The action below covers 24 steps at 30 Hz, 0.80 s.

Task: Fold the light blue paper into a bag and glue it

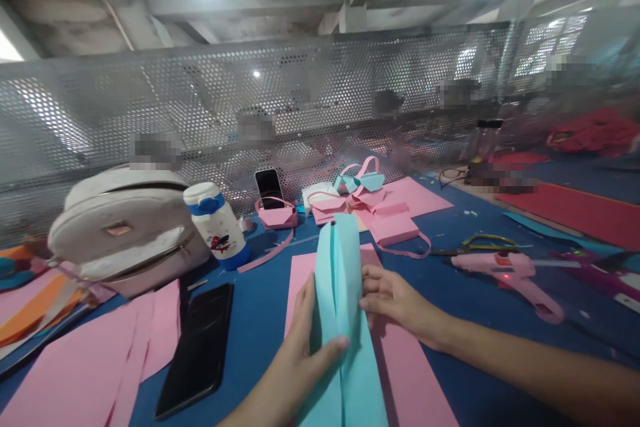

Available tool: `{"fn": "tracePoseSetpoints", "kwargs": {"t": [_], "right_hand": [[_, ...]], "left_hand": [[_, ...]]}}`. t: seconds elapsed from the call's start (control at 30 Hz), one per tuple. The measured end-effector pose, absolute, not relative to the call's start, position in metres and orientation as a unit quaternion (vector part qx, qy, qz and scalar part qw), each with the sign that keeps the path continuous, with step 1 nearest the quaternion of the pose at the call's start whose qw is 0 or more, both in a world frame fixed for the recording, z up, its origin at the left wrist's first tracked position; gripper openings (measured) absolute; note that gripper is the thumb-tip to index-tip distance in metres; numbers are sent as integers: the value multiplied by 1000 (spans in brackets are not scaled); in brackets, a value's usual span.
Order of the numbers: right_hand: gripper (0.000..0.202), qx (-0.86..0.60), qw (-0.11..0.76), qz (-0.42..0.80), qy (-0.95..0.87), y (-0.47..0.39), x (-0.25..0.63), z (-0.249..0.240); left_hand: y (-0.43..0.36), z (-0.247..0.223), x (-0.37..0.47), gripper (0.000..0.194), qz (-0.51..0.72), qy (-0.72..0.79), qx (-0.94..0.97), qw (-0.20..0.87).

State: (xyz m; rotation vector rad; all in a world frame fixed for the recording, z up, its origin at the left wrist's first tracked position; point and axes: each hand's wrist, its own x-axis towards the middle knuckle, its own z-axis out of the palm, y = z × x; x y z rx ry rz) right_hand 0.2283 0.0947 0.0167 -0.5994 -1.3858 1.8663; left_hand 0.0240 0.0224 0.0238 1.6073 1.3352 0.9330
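Note:
A folded light-blue sheet (345, 320) stands up from a pink sheet (410, 373) at the lower middle, with a long slit down its centre. My left hand (305, 353) grips its left side, the thumb lying over the front near the slit. On the right edge, my right hand (393, 297) pinches the blue sheet with curled fingers; the fingertips are partly behind the edge.
A black phone (200, 347), a white bottle (217, 227) and a beige backpack (130, 227) stand to the left. Small pink paper bags (395, 230) lie beyond the blue sheet. Scissors (487, 245) and a pink glue gun (515, 277) are on the right.

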Motion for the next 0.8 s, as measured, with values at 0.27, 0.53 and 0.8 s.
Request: {"fn": "tracePoseSetpoints", "kwargs": {"t": [0.27,0.53,0.8], "right_hand": [[53,-190,351,742,-538,85,224,24],[60,-225,347,694,-590,82,224,24],[39,-201,320,676,-633,78,218,20]], "left_hand": [[19,31,32,119,368,515,645,430],[23,27,30,78,408,540,540,500],[31,27,28,73,438,523,544,489]]}}
